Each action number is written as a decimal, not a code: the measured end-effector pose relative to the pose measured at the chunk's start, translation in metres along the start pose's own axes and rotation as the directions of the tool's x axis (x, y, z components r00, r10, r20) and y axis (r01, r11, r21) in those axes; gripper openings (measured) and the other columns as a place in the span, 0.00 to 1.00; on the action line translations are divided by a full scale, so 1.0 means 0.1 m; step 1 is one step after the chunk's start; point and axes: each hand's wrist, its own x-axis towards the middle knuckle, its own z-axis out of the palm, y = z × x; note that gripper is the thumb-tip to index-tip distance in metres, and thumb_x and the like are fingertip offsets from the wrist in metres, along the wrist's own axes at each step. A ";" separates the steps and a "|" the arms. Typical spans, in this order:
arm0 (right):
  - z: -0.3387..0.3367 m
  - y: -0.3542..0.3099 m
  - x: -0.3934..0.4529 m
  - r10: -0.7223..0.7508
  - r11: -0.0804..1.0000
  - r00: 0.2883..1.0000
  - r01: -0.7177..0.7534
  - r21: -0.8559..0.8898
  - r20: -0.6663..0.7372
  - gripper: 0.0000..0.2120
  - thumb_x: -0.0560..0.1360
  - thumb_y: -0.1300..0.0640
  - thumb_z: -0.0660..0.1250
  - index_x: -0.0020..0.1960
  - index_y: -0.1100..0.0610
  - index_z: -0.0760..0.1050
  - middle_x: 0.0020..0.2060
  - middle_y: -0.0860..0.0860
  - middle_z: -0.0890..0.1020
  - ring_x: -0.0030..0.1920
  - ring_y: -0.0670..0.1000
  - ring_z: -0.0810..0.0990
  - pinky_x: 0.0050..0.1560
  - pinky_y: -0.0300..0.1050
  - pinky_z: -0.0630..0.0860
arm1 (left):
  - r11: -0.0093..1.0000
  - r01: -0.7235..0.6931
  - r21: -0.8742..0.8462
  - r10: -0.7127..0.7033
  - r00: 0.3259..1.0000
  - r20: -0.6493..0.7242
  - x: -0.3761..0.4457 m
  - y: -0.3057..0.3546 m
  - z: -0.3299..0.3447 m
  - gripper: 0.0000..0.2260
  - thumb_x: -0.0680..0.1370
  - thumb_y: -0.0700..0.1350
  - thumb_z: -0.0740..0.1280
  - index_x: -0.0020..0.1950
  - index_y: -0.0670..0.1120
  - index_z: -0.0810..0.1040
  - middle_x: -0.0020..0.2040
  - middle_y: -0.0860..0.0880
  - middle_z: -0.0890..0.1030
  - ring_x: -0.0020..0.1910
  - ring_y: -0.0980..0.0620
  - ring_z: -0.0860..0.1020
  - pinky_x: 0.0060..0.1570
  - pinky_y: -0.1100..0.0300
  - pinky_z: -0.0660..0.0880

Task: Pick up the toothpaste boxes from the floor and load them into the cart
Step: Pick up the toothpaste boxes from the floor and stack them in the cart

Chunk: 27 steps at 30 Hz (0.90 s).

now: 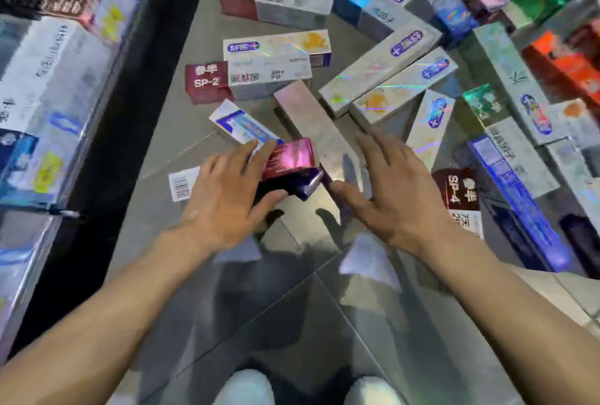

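Many toothpaste boxes lie scattered on the grey floor (181,131). My left hand (224,196) grips a pink and dark purple box (293,162) by its near end, thumb under it and fingers along its far side. My right hand (393,190) hovers with spread fingers just right of that box, over a long pale pink box (308,118). It holds nothing. A maroon SP-2 box (240,81) and holographic silver boxes (383,70) lie beyond. A maroon SP-4 box (461,196) lies right of my right hand.
Along the left edge stacked toothpaste boxes (48,79) sit packed behind a dark band (136,79); whether this is the cart I cannot tell. A blue box (519,206) and more boxes crowd the right side. My white shoes (246,385) show at the bottom.
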 end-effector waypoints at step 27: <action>0.22 -0.31 0.31 0.416 0.793 0.894 -0.445 0.417 0.164 0.25 0.73 0.46 0.75 0.53 0.56 0.61 0.54 0.59 0.81 0.53 0.63 0.80 0.39 0.49 0.67 | -0.015 0.381 -0.924 -0.459 0.819 0.345 -0.12 0.04 0.04 0.20 0.81 0.66 0.56 0.63 0.55 0.76 0.45 0.52 0.85 0.47 0.52 0.85 0.42 0.60 0.78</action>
